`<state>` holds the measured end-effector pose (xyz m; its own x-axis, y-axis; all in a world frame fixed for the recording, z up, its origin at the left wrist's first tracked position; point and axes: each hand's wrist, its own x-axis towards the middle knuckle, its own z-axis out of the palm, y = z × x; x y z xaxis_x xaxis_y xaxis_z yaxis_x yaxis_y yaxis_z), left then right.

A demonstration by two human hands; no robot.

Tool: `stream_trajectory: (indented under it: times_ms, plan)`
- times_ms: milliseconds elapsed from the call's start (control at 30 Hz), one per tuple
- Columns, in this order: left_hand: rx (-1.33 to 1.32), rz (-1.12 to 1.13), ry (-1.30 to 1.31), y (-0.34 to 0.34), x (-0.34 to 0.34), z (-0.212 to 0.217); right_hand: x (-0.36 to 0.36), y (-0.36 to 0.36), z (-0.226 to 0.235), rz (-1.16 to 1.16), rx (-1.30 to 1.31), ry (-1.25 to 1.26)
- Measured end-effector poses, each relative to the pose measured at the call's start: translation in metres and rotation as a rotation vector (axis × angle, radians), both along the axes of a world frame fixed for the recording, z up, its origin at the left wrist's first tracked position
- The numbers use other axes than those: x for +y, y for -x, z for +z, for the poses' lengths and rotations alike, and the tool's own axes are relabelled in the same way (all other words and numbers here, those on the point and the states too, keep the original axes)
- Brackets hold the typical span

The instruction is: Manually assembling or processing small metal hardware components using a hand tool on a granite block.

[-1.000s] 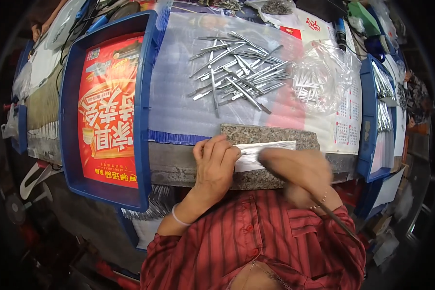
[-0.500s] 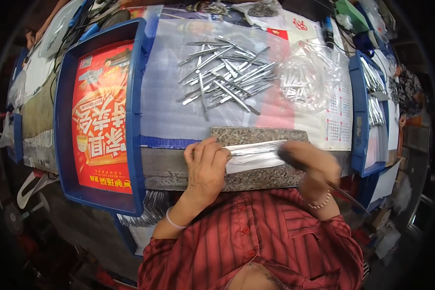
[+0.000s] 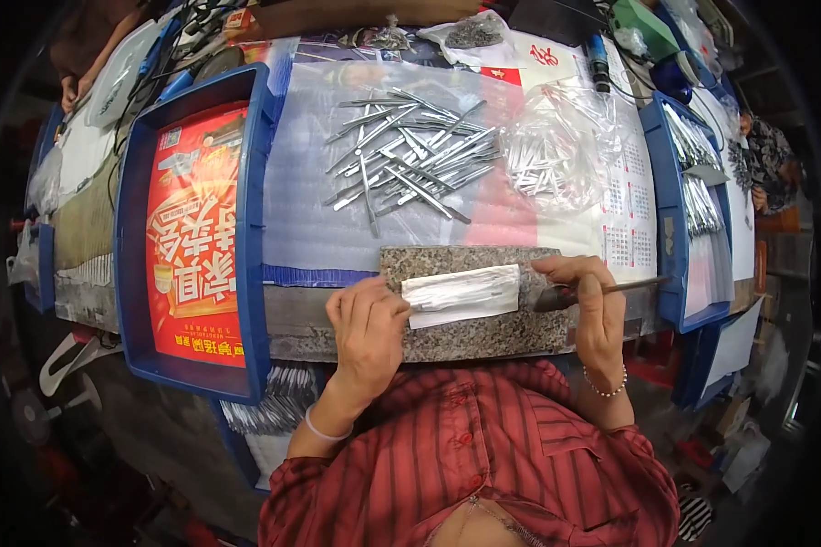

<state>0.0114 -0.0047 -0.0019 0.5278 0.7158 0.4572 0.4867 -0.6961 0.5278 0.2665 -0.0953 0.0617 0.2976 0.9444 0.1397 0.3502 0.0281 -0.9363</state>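
On a speckled stone slab (image 3: 465, 345) lies a white pad (image 3: 421, 315), its top scuffed with grey streaks. My left hand (image 3: 368, 333) is at the pad's left end, fingers bent and tips drawn together; anything between them is too small to make out. At the right end, my right hand (image 3: 602, 314) grips a tool with a dark, thick end (image 3: 553, 297) and a thin shaft pointing right. Its index finger reaches toward the pad's edge. Beyond the slab, slim silvery metal pieces (image 3: 415, 150) lie in a loose heap on plastic sheeting (image 3: 301, 210).
A clear plastic bag (image 3: 556, 155) of small silvery pieces rests right of the heap. To the left stands a blue tray (image 3: 257, 237) lined with red printed sheet. Another blue tray (image 3: 670, 228) holds bundled metal pieces at right. Other people's arms (image 3: 68, 91) show at far left.
My right hand has moved right off the pad, and the tool's shaft has swung up to nearly level. My left fingers have slid left from the pad, uncovering its left end.
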Motion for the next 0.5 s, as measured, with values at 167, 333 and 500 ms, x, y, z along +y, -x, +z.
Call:
stream_trajectory:
  times_ms: [167,333,500]
  plan:
    - [-0.145,-0.030,0.147,0.017,-0.019,0.027,0.000,0.020,-0.003,0.157,0.584,0.306]
    - [-0.180,0.047,0.169,0.032,-0.040,0.036,0.009,0.042,0.002,0.252,0.794,0.475]
    - [-0.209,0.106,0.224,0.047,-0.053,0.041,0.011,0.051,0.005,0.311,0.705,0.499]
